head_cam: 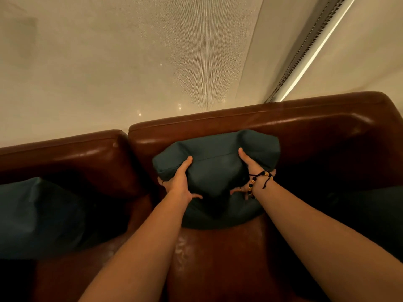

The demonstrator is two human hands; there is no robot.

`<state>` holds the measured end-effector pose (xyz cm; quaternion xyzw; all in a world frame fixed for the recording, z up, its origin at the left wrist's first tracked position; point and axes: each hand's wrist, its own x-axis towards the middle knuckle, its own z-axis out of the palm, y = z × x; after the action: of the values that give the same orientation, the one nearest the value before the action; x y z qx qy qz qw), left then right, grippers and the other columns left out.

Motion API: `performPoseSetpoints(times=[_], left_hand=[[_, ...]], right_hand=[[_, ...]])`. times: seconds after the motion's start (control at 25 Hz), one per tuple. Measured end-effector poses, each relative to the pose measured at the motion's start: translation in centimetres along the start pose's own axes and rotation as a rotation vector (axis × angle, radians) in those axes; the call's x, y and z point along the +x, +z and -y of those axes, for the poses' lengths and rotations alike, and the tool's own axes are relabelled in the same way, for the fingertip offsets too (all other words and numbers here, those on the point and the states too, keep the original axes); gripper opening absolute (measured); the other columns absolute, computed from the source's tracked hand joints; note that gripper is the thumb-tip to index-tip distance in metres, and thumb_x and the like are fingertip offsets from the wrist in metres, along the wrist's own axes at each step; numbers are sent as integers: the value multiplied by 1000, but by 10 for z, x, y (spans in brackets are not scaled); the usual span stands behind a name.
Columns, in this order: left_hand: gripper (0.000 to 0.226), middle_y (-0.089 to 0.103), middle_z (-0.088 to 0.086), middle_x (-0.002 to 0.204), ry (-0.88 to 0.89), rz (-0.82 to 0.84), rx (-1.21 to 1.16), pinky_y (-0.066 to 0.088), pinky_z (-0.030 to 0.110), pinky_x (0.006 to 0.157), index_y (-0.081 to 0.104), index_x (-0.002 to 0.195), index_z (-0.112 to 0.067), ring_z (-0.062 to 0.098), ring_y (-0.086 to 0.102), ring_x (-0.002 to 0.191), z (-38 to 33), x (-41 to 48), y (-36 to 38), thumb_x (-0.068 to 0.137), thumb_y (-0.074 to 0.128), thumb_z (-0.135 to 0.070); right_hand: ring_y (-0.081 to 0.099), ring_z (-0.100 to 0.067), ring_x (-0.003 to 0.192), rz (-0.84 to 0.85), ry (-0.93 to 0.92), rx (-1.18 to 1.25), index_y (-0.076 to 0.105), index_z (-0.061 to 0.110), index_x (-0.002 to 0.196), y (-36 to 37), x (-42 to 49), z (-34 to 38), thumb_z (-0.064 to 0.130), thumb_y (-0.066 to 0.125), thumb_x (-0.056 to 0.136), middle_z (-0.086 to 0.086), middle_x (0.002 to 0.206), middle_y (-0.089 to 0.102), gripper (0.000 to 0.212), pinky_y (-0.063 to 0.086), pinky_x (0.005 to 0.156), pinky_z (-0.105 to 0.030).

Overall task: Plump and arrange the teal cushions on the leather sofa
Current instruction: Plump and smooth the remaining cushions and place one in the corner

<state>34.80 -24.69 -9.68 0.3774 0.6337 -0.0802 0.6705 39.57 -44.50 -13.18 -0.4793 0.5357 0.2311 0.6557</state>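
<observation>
Leather sofa (239, 258): smooth, glossy brown, likely slippery under fabric. Teal cushion (216, 171) between both hands, leaning on backrest: matte woven cover, soft, probably light, dents readily; best gripped at side edges. Left hand (181, 182), right hand (250, 177): thumbs up, fingers squeezing sides inward. Second cushion (37, 214) well left of left hand.

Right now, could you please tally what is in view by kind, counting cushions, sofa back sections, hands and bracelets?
Teal cushions: 3, middle cushion, left cushion, right cushion in shadow
Leather sofa back sections: 2, left section, right section
Hands: 2, left hand, right hand
Beaded bracelets: 1
Total: 8
</observation>
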Motion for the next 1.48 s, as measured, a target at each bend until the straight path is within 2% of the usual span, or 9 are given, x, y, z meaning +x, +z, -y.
performPoseSetpoints(times=[0.16,0.28,0.4,0.56,0.76,0.96,1.16,1.28,1.48], left_hand=[[146,40,3,152,8,36,33,39,88,73,20,151,-41,45,44,135,0,10,5,32,104,-42],[147,48,2,147,49,77,42,44,84,71,28,148,-40,40,51,129,12,21,0,22,103,-50],[143,44,3,150,64,111,30,40,86,79,25,150,-40,42,47,133,10,9,-7,30,102,-49],[142,37,1,156,106,77,66,31,85,94,19,152,-45,43,38,140,2,-5,-15,36,99,-54],[100,56,-2,138,395,-31,80,41,70,105,46,143,-35,34,52,132,-1,-4,-25,57,96,-43],[75,58,-3,131,461,-15,-24,50,48,102,48,140,-30,25,59,118,14,-17,-42,78,70,-68],[88,23,3,165,1329,-236,1077,11,69,115,30,150,-43,32,14,153,0,-41,-24,76,51,-85],[101,15,-3,169,1257,-89,1691,-7,83,106,16,154,-53,36,3,155,-13,-26,12,66,17,-103],[100,2,-1,171,1215,-108,1765,-5,79,110,10,155,-53,44,1,154,-15,13,31,67,3,-101]], right_hand=[[14,-59,147,132,202,-226,0,28,161,16,7,5,70,86,56,-11,168,17,143,11,107,-85],[52,-44,126,185,11,-317,27,34,156,0,71,-6,76,86,42,-7,152,46,135,50,83,-71],[43,-46,136,137,-28,-60,25,54,148,-20,91,-18,60,101,18,2,156,41,151,42,64,-86],[39,-37,141,-105,-214,-147,22,41,155,-15,-10,-6,69,95,27,4,156,34,150,45,98,-70],[58,-24,123,-48,-541,-105,50,23,141,-24,-43,15,40,92,69,5,117,59,85,49,95,-37],[62,-23,105,15,-550,-105,53,34,117,-42,-53,18,63,75,78,14,104,60,54,57,90,-55],[59,-27,118,-278,-382,161,47,33,134,-67,-29,-61,82,77,53,-3,137,54,99,51,103,-50],[61,-29,115,-38,-92,251,32,30,153,-61,-8,-118,47,85,74,1,148,49,96,47,96,-43],[42,-49,139,179,119,341,-27,57,147,-18,32,-143,45,95,56,6,150,39,152,43,91,-80]])
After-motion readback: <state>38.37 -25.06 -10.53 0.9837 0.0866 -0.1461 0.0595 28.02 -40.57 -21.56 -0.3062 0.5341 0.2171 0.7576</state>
